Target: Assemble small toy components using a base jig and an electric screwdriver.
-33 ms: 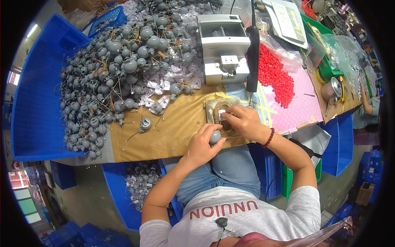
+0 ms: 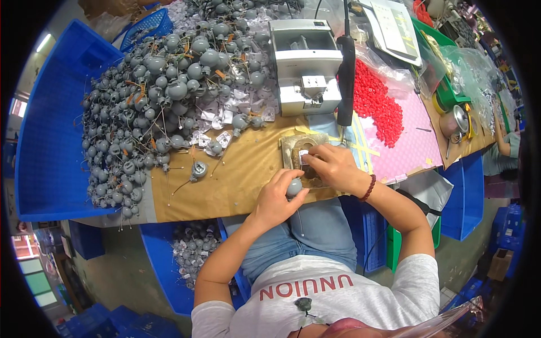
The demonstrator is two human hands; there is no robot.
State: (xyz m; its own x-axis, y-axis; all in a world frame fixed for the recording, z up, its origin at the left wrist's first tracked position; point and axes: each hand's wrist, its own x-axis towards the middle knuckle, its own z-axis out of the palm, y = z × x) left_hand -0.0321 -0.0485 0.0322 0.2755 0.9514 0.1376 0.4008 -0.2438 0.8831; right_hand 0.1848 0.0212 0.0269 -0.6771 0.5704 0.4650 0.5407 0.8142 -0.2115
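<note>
Left hand [image 2: 274, 201] curled round gray ball [image 2: 294, 187] beside fixture [image 2: 288, 147]; right hand [image 2: 337, 168] bunched over fixture, hold unclear. Likely positioning; next needs aligning.

a workshop for small-parts assembly: wired gray balls [image 2: 177, 90] lie heaped on a brown-covered bench [image 2: 225, 194], near a boxy machine [image 2: 307, 62] and loose red parts [image 2: 372, 98]. a big blue bin [image 2: 48, 135] stands at left, more crates [image 2: 510, 228] on the floor, another person [image 2: 510, 147] at far right.
</note>
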